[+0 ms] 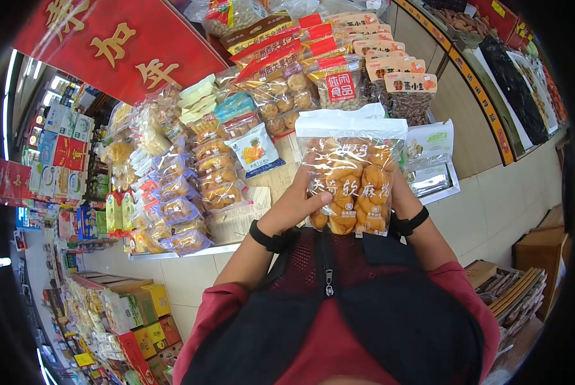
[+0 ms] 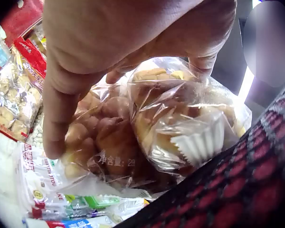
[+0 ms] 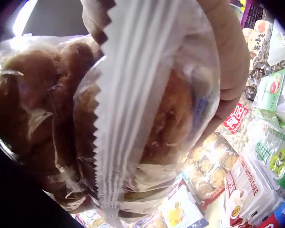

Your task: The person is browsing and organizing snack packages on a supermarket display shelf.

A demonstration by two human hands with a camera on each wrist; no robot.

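A clear, white-topped bag of dough twists (image 1: 351,186) is held upright in front of the chest, between both hands. My left hand (image 1: 298,204) grips its left side, the thumb lying across the printed front. On the opposite side my right hand (image 1: 403,194) holds the edge, its fingers mostly hidden behind the bag. The left wrist view shows the fingers of the left hand (image 2: 128,42) spread over the wrapped twists (image 2: 109,137). In the right wrist view, a serrated wrapper seal (image 3: 133,104) covers much of the right hand (image 3: 228,57).
Rows of packaged pastries (image 1: 217,167) cover the display table's left side. Bags of nuts and snacks (image 1: 345,77) stand at its back, below a red sign (image 1: 127,45). A white-green packet (image 1: 431,154) lies just right of the held bag. Boxes (image 1: 146,321) stand at the lower left.
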